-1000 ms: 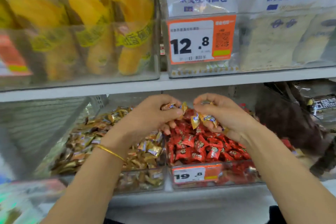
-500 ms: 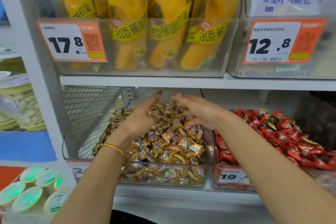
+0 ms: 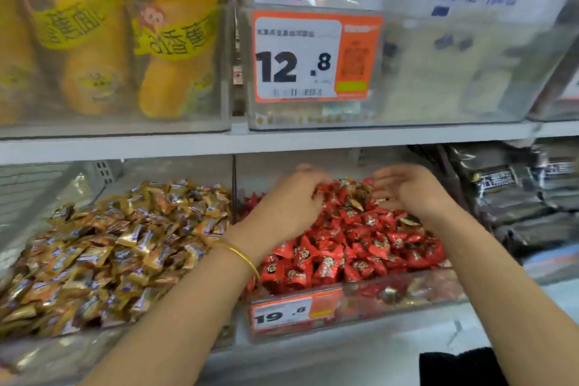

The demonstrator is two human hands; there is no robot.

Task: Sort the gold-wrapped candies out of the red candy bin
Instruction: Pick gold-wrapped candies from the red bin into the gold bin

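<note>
The clear red candy bin is heaped with red-wrapped candies. A few gold-wrapped candies lie among them near the back. My left hand, with a gold bangle on its wrist, reaches over the bin's left side. Its fingers curl down into the red pile, and blur hides whether they pinch anything. My right hand hovers over the back of the pile with its fingers loosely curled and nothing visible in them. The gold candy bin stands directly to the left, full of gold-wrapped candies.
A shelf edge runs just above my hands, carrying clear bins of yellow snack packs and white bread bags. Dark packets sit to the right of the red bin. An orange price tag is on its front.
Half a second ago both hands were spread open over the gold candy bin. They have since swung right to the red bin, and the view has turned right with them.
</note>
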